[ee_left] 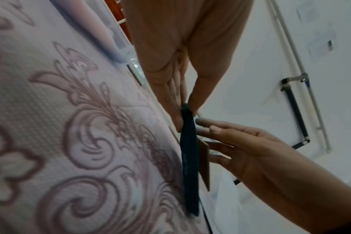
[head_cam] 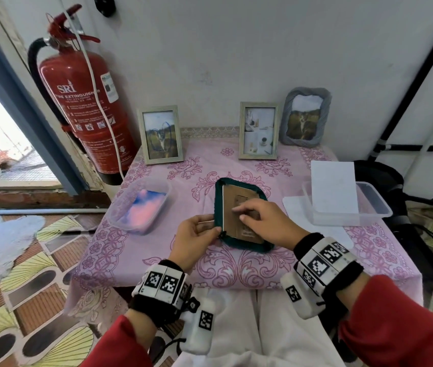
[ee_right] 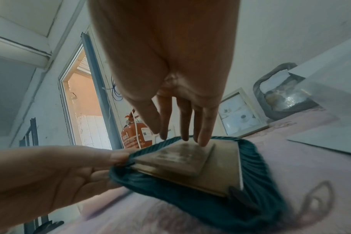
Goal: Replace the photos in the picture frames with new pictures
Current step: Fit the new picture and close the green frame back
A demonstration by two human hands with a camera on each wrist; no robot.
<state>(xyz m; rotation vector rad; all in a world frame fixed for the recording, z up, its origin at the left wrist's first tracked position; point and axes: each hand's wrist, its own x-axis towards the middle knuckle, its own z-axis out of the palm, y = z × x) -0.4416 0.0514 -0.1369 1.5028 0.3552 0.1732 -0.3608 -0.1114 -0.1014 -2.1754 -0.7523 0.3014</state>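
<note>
- Currently face-down teal frame (head_cam: 241, 215) pinched at near-left corner by left hand (head_cam: 196, 237).
- Right hand (head_cam: 265, 221) fingers straight, pressing cardboard backing (head_cam: 239, 207).
- Risk: backing popping loose, glass sliding out.

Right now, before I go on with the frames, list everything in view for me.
Dark green yarn-wrapped frame: 1, face down, table centre, brown backing up.
Pale wooden frames: 2, standing at the back.
Grey yarn-wrapped frame: 1, back right.
Clear plastic tubs: 2, left and right edges.
White sheet: 1, in right tub.
Pink floral tablecloth: 1.
Red fire extinguisher: 1, left wall.
Left hand: pinches green frame's edge.
Right hand: fingertips on backing.
</note>
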